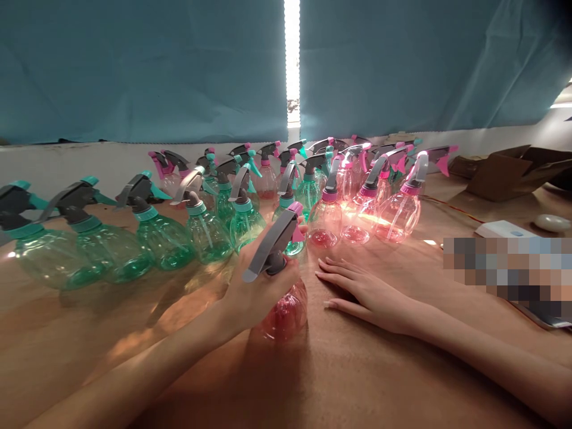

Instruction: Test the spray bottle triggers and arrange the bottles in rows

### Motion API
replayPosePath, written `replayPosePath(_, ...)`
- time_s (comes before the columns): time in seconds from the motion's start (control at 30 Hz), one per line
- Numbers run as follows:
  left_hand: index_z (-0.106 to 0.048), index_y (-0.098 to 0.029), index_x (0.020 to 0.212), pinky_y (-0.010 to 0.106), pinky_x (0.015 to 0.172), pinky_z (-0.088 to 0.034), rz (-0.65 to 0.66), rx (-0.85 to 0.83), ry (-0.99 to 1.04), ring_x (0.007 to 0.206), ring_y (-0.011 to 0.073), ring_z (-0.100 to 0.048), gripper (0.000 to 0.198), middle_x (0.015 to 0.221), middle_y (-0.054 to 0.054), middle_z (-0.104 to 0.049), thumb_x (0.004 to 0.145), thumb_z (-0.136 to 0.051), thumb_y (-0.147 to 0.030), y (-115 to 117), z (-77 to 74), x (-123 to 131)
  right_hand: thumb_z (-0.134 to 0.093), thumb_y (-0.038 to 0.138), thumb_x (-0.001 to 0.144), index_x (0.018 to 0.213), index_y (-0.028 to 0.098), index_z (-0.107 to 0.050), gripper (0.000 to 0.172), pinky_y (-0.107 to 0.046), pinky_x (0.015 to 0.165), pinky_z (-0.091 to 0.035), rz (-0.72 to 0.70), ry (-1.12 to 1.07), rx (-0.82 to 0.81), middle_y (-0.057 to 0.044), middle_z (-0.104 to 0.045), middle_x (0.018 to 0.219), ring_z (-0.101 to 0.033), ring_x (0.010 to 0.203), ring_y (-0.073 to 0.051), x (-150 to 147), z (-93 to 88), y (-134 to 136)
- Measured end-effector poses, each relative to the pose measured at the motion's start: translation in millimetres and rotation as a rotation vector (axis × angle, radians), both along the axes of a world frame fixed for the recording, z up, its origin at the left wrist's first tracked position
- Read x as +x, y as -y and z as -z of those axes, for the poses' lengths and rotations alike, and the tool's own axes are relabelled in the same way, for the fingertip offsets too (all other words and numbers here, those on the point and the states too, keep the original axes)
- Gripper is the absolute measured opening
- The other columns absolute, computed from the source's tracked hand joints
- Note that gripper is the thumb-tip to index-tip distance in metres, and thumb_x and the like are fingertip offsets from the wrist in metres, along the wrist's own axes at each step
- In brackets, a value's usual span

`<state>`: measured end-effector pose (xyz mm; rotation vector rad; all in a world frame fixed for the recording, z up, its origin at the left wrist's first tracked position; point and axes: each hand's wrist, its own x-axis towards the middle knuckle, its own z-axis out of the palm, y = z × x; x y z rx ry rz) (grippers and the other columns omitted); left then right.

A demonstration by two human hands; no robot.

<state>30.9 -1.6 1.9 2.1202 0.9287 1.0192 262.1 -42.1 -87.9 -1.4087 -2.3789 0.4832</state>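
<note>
My left hand (257, 286) is closed round the neck of a pink spray bottle (286, 316) with a grey and pink trigger head. The bottle stands on the brown table (357, 381), its trigger pointing away from me. Part of its body is hidden behind my fingers. My right hand (366, 292) lies flat on the table to the right of that bottle, fingers stretched out and holding nothing. Just beyond it stand pink spray bottles (325, 223). Green spray bottles (167, 238) line up to the left, beyond my left hand.
Several more pink and green spray bottles crowd toward the back wall (89, 161). An opened cardboard box (513, 173) sits at the right rear. Near it are a white box (504, 229), a pale rounded object (552, 223) and a blurred-out patch. A bright light strip (292, 59) hangs above.
</note>
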Motion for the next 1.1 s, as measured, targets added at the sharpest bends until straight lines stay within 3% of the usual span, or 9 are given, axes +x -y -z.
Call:
replayPosePath(0.1, -0.063, -0.022, 0.094, 0.025, 0.049, -0.036, -0.011, -0.039, -0.012, 0.047, 0.0116, -0.040, 0.023, 0.051, -0.009, -0.035, 0.076, -0.049, -0.023, 0.6, -0.9, 0.2, -0.045, 0.060, 0.095, 0.147, 0.022, -0.043, 0.065, -0.055, 0.118, -0.024, -0.002, 0.000, 0.000, -0.008, -0.035, 0.156, -0.028, 0.145, -0.031, -0.1, -0.6, -0.1)
replayPosePath(0.27, -0.061, -0.022, 0.109, 0.025, 0.050, -0.038, -0.020, -0.050, -0.011, 0.047, 0.0120, -0.042, 0.036, 0.051, -0.009, -0.037, 0.075, -0.051, -0.023, 1.2, -1.5, 0.8, -0.046, 0.061, 0.094, 0.147, 0.022, -0.044, 0.065, -0.055, 0.118, -0.024, -0.002, -0.005, 0.000, -0.008, -0.035, 0.156, -0.028, 0.145, -0.031, -0.3, -1.8, -0.2)
replayPosePath(0.4, -0.061, -0.022, 0.110, 0.026, 0.050, -0.039, -0.028, -0.038, -0.008, 0.047, 0.0127, -0.043, 0.036, 0.049, -0.009, -0.039, 0.075, -0.051, -0.024, 1.0, -0.7, 1.1, -0.043, 0.061, 0.095, 0.147, 0.018, -0.043, 0.068, -0.054, 0.118, -0.024, -0.010, 0.022, -0.015, -0.010, -0.034, 0.157, -0.027, 0.145, -0.031, -0.9, -2.4, 0.0)
replayPosePath(0.73, -0.053, -0.023, 0.073, 0.026, 0.051, -0.035, -0.015, -0.084, -0.028, 0.050, 0.0114, -0.039, 0.007, 0.053, -0.007, -0.036, 0.075, -0.047, -0.025, 2.6, -2.8, 0.1, -0.046, 0.060, 0.094, 0.147, 0.023, -0.043, 0.065, -0.054, 0.118, -0.025, 0.002, -0.006, -0.006, -0.009, -0.035, 0.156, -0.028, 0.145, -0.031, 0.0, -0.9, 0.2)
replayPosePath(1.1, -0.061, -0.024, 0.081, 0.026, 0.050, -0.038, -0.036, -0.084, -0.029, 0.053, 0.0137, -0.047, 0.015, 0.053, -0.005, -0.044, 0.074, -0.048, -0.022, 5.6, -5.1, -0.4, -0.047, 0.059, 0.094, 0.148, 0.025, -0.043, 0.064, -0.055, 0.118, -0.025, 0.001, -0.014, 0.001, -0.008, -0.036, 0.156, -0.028, 0.145, -0.031, 0.0, 0.3, 0.0)
